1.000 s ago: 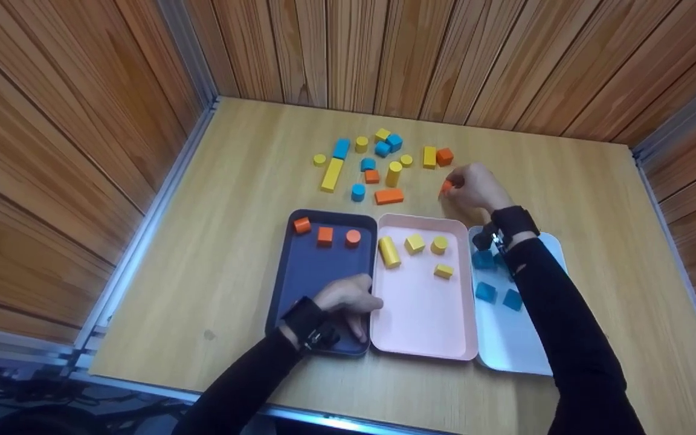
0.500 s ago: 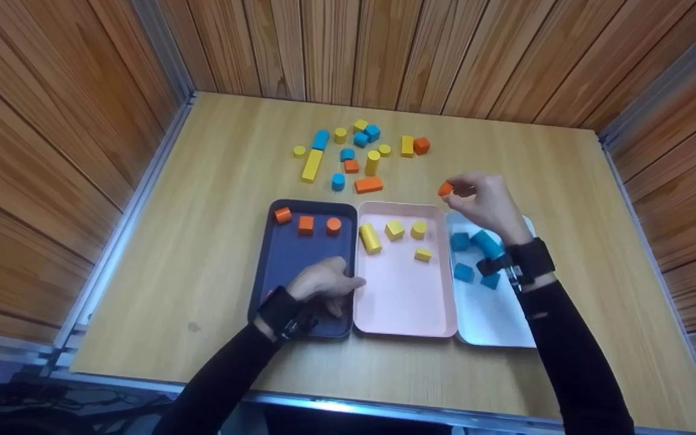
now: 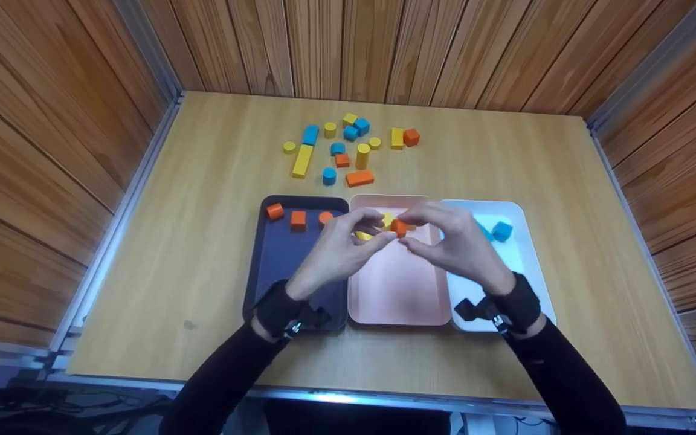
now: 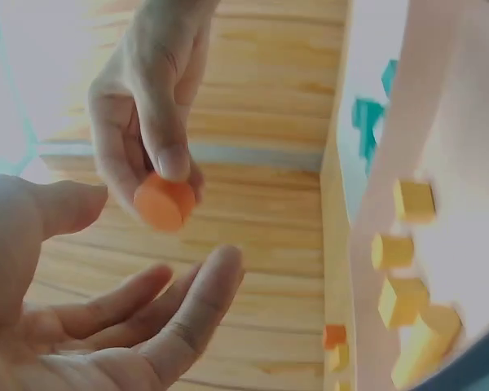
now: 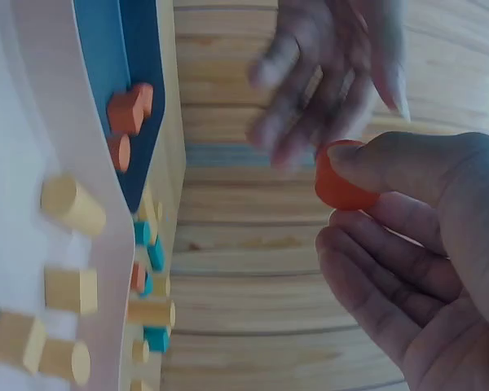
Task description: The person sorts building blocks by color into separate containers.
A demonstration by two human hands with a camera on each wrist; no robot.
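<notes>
My right hand (image 3: 463, 248) pinches an orange cylinder block (image 3: 398, 228) between thumb and fingertips, above the pink tray (image 3: 399, 296). From the left, my left hand (image 3: 336, 251) reaches toward the block with thumb and fingers spread. In the left wrist view the orange cylinder's round end faces the left palm, and a gap lies between the block and the left fingers (image 4: 197, 314). Several yellow blocks (image 5: 73, 204) lie in the pink tray, partly hidden by the hands in the head view.
Left of the pink tray is a dark blue tray (image 3: 263, 260) with orange blocks (image 3: 298, 220). A white tray (image 3: 517, 254) with blue blocks (image 3: 501, 231) stands to the right. Loose blue, yellow and orange blocks (image 3: 360, 178) lie behind the trays. Wooden walls enclose the table.
My right hand has carried the orange cylinder block left, from the table behind the white tray to above the pink tray. My left hand has risen from the dark blue tray to meet it.
</notes>
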